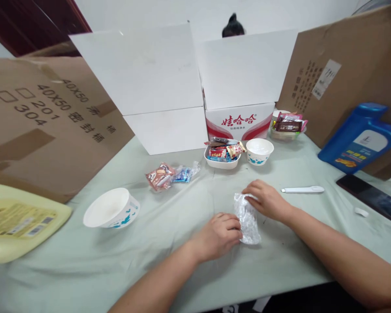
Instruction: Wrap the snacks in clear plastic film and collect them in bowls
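A crinkled clear plastic wrapper, perhaps bubble wrap (248,222), lies on the tablecloth between my hands. At its left edge, the curled fingers of my left hand (217,235) grip it. My right hand (267,200) has its fingers closed on the upper end. The fingertips of both hands are partly hidden. Right of my right hand lies a white utility knife (303,190). Beyond the hands stand a white tray (222,164) of wrapped snacks and a paper bowl (260,152) with a blue leaf print.
At left are another paper bowl (130,208), snack packets (161,176) and a yellow jug (22,217). At right stand a blue bottle (361,139), a phone (374,198) and a snack-filled container (286,130). Cardboard boxes (164,130) line the back; a person's head shows behind.
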Demonstrator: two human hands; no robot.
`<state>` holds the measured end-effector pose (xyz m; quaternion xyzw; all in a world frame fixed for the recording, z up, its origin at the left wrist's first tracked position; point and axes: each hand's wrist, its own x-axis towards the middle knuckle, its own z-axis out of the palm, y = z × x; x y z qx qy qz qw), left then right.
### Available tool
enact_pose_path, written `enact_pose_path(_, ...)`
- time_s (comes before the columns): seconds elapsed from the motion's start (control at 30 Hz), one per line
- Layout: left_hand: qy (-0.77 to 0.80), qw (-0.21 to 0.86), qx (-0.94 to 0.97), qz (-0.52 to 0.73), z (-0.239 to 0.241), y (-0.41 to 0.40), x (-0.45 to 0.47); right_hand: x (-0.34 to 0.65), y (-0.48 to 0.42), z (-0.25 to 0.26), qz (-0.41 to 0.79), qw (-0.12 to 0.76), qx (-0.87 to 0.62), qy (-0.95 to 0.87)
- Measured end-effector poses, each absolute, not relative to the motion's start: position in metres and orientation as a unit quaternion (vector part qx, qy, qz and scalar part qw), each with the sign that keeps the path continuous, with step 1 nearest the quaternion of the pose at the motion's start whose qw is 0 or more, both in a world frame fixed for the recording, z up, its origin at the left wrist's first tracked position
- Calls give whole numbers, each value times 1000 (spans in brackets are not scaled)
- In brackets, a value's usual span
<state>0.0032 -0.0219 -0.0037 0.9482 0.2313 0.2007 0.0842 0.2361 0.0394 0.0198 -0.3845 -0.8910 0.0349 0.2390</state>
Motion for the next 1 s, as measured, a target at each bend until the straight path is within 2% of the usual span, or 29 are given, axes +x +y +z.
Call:
enact_pose_path(0.13,237,93,945,208,6,-22,4,227,33,17,57,142,-348,-925)
enact_pose_path(0.2,244,108,941,208,11,-22,3,229,34,21,45,144,-390,-909)
enact_pose_path(0.27,255,125,935,211,16,-22,-1,232,31,32,66,186,-402,-894)
enact_pose_path(0.37,295,148,919,217,21,-22,-6,233,14,52,180,212,-313,-908)
enact_pose_path(0.43,323,175,903,222,23,-22,-7,228,-1,62,234,177,-265,-918)
enact_pose_path(0.57,340,222,887,219,28,-22,-7,217,-17,63,211,107,-301,-924)
enact_pose_path(0.7,367,212,887,184,28,-18,-7,218,-14,58,231,83,-302,-921)
enact_pose_path(0.87,410,251,854,198,18,-14,-9,219,-2,53,311,136,-362,-868)
enact_pose_path(1.0,426,290,831,211,13,-13,-10,211,14,38,256,173,-484,-819)
